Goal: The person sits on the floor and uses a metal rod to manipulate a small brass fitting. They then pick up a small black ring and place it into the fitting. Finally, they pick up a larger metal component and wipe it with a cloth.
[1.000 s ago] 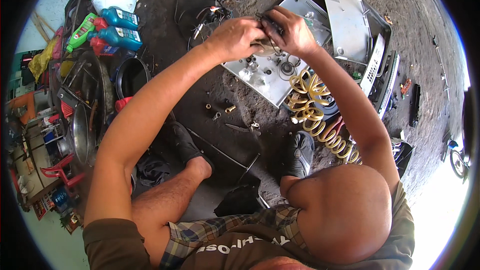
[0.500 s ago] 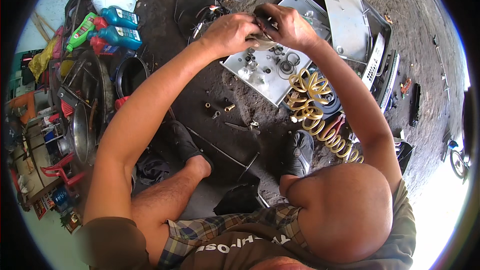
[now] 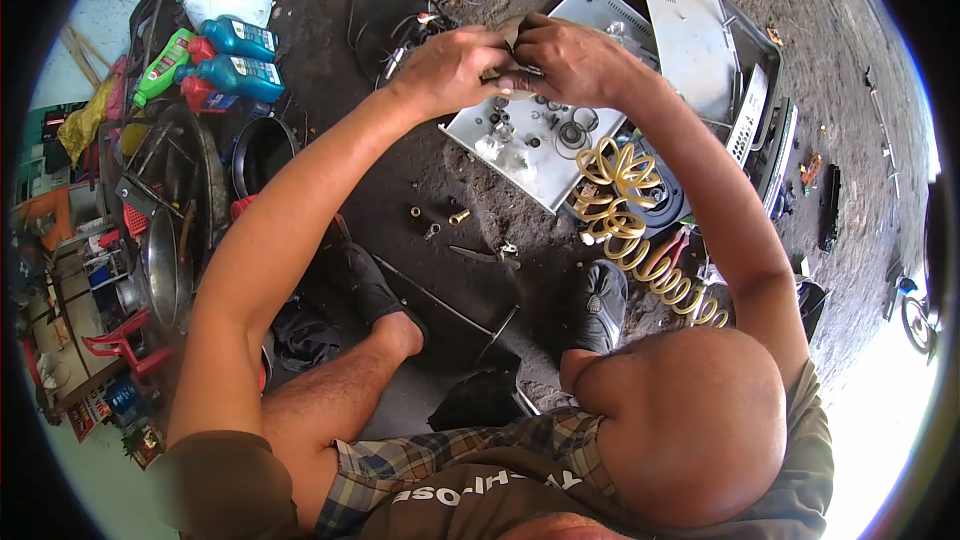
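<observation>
My left hand [image 3: 452,68] and my right hand [image 3: 575,62] meet at the top middle, above the far end of a light grey metal panel [image 3: 537,185]. The fingers of both are curled and pressed close together. Whatever they grip is mostly hidden; only a small dark bit shows between them. On the panel just below lie several black rubber rings [image 3: 573,135], small dark parts [image 3: 500,118] and a crumpled clear plastic bag [image 3: 512,155].
A coiled yellow air hose [image 3: 625,230] and red-handled pliers [image 3: 665,252] lie right of the panel. Brass fittings [image 3: 459,217], a knife [image 3: 472,254] and a T-handled rod [image 3: 440,295] are on the ground between my feet. Blue bottles [image 3: 240,75] stand at left.
My hands have turned and drawn closer together, the right fingers closing downward. The pale round piece seen below them earlier is now covered by the fingers.
</observation>
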The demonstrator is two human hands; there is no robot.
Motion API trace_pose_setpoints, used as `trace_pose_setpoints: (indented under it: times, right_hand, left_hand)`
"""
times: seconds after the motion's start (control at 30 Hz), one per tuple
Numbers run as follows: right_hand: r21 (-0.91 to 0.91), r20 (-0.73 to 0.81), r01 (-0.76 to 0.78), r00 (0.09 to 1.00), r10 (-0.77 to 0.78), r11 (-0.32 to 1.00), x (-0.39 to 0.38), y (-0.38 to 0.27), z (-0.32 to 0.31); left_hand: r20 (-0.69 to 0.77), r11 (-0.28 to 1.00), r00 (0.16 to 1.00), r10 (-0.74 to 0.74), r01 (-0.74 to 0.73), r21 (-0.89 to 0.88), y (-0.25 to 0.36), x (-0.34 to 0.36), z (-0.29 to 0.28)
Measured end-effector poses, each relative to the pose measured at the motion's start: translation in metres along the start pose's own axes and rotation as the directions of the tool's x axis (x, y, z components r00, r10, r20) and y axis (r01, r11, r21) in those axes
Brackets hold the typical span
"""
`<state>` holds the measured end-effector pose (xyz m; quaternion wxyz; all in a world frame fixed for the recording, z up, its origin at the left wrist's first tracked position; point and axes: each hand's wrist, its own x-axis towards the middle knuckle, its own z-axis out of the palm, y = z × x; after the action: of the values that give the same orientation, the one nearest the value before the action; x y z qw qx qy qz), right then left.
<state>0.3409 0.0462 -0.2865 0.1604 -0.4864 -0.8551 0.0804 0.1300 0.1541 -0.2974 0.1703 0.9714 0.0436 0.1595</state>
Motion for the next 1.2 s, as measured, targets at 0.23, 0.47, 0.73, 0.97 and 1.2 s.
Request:
trace_pose_setpoints:
  times: [0.23,0.47,0.73,0.97,1.2]
  right_hand:
    - [-0.124,0.104,-0.004,0.994,0.017,0.992,-0.003,0.001,0.017]
    - [0.010,-0.165,0.190,0.969,-0.186,0.982,-0.009,-0.001,0.005]
    - [0.399,-0.450,-0.086,0.849,0.277,0.913,-0.013,-0.027,-0.004]
    - [0.958,-0.229,0.278,0.576,0.785,0.075,0.005,-0.038,-0.008]
    - [0.272,-0.389,-0.099,0.899,0.203,0.957,-0.014,-0.021,0.003]
  left_hand:
    - [-0.082,0.981,0.988,-0.133,0.120,-0.154,0.013,-0.001,0.001]
    - [-0.082,1.000,0.996,0.019,-0.019,-0.007,0.003,-0.011,0.000]
    - [-0.065,0.999,0.997,0.047,-0.046,0.014,0.007,-0.018,0.015]
    - [0.011,0.985,0.990,-0.140,0.140,-0.099,0.019,-0.016,0.014]
    - [-0.141,0.999,0.989,0.041,-0.041,0.001,0.015,-0.010,0.005]
